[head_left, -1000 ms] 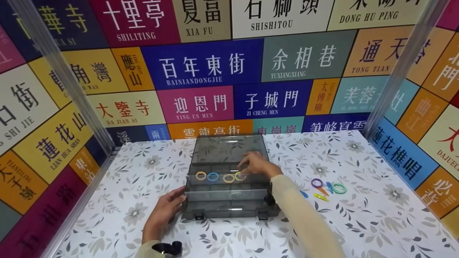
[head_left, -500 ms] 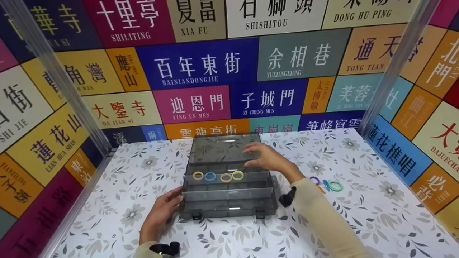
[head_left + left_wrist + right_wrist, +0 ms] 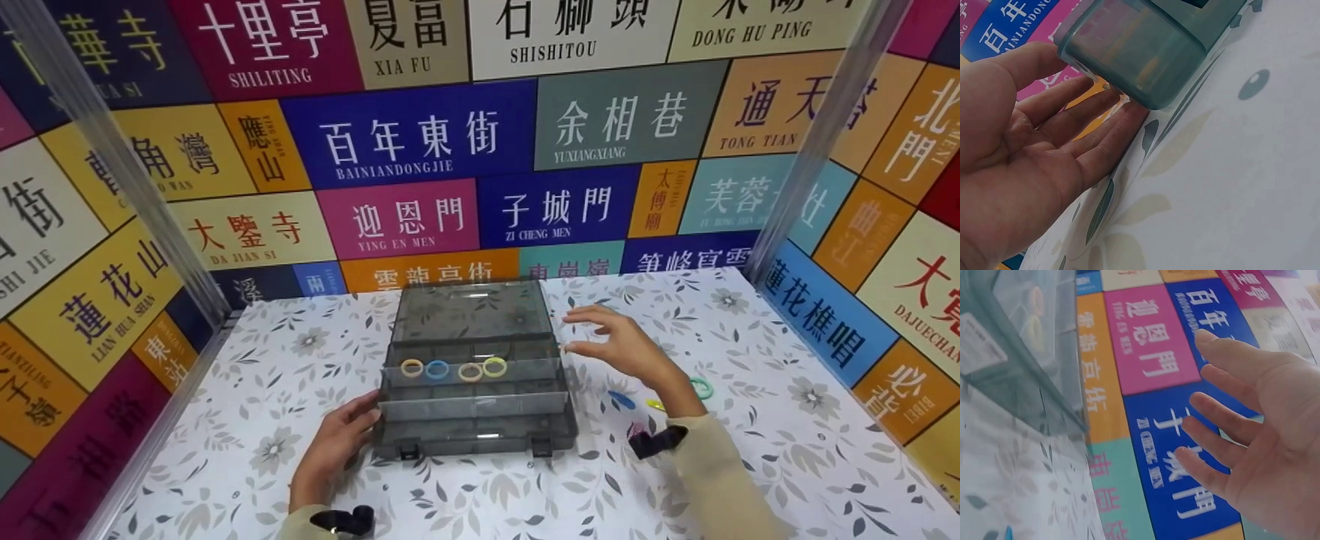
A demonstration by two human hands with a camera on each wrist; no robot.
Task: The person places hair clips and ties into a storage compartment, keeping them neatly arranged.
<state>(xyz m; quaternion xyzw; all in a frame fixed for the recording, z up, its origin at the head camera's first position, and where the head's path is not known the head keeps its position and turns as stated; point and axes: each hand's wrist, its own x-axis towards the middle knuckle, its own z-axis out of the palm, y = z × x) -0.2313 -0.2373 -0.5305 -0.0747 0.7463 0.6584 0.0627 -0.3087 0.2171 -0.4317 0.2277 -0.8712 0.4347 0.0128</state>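
Four coloured rings (image 3: 452, 369) lay in a row in one compartment of the grey translucent organizer box (image 3: 474, 405), which sat open near the middle of the floral-patterned table (image 3: 750, 465), its lid (image 3: 469, 311) tilted back toward the wall of street-name signs (image 3: 420, 135). The left hand (image 3: 337, 442) rested at the box's front left corner, fingers straight and relaxed; in the left wrist view the fingertips (image 3: 1129, 112) touched the underside of that corner, gripping nothing. The right hand (image 3: 622, 349) hovered just to the right of the box, apart from it, with its fingers spread and slightly bent and nothing held, as the right wrist view also showed (image 3: 1264, 427). Beyond the right forearm, a few loose pieces lay on the table: a green ring (image 3: 703, 387), a blue piece (image 3: 621, 399) and a small yellow piece (image 3: 655, 405), all well apart from the box's compartments.
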